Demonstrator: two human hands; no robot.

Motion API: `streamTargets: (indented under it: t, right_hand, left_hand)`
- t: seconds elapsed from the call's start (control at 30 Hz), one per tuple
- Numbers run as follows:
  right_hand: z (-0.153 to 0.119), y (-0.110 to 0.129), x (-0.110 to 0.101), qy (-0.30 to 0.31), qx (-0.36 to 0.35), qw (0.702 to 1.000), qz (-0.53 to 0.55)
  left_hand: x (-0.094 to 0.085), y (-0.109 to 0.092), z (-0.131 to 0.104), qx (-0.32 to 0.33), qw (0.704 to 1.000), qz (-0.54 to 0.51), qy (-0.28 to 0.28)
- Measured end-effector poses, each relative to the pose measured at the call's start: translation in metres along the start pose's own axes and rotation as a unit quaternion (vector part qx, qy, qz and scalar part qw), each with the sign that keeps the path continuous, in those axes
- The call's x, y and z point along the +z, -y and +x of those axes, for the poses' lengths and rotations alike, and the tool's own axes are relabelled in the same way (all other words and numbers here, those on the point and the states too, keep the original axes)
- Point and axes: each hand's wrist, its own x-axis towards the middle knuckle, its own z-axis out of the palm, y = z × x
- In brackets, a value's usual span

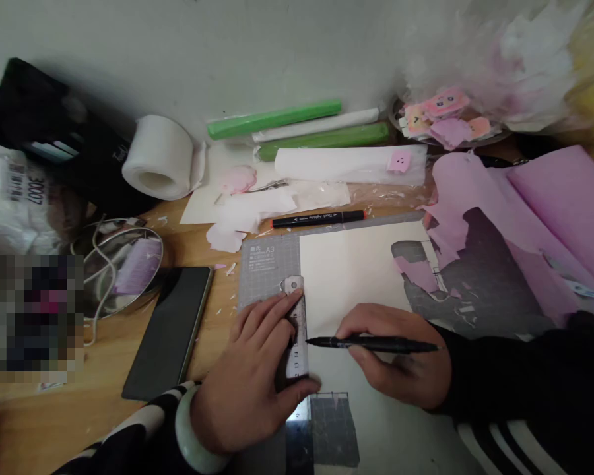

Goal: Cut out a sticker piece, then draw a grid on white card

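Note:
My left hand (255, 373) lies spread over a steel ruler (299, 366), pressing it down along the left edge of a cream sheet of paper (351, 277). Its fingertips rest near the ruler's holed end, and the thumb is out across the paper. A slim black pen (376, 344) is pinched in my right hand (400, 356), its tip at the ruler's right edge. Both the ruler and the sheet rest on a grey cutting mat (267, 264). Cut-outs in the sheet show the mat beneath, one near the lower edge and another at the upper right.
Behind the mat lie a black marker (319, 219), white paper scraps (252, 210) and green rolls (277, 119). At left are a phone (168, 336), a round clear container (156, 254) and a toilet roll (158, 158). Pink paper (564, 218) and a cutter (589, 290) lie at right.

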Motion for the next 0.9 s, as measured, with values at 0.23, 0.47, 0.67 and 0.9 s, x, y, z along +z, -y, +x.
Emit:
streamTargets:
  t: [0.23,0.47,0.67,0.9]
  right_hand:
    - [0.003,0.002,-0.001,-0.032,0.03,0.999,0.012]
    - [0.004,0.0,-0.002,-0.024,0.059,0.998,0.023]
    - [0.003,0.0,-0.002,-0.03,0.103,0.993,0.049]
    - [0.004,0.0,-0.005,-0.049,0.169,0.973,0.152]
  left_hand:
    - [0.006,0.002,-0.004,-0.048,0.998,-0.002,-0.033]
    - [0.009,0.004,-0.002,-0.077,0.994,-0.044,-0.065]
    - [0.011,0.004,0.0,-0.119,0.979,-0.134,-0.097]
    - [0.008,0.005,-0.003,-0.138,0.968,-0.193,-0.08]
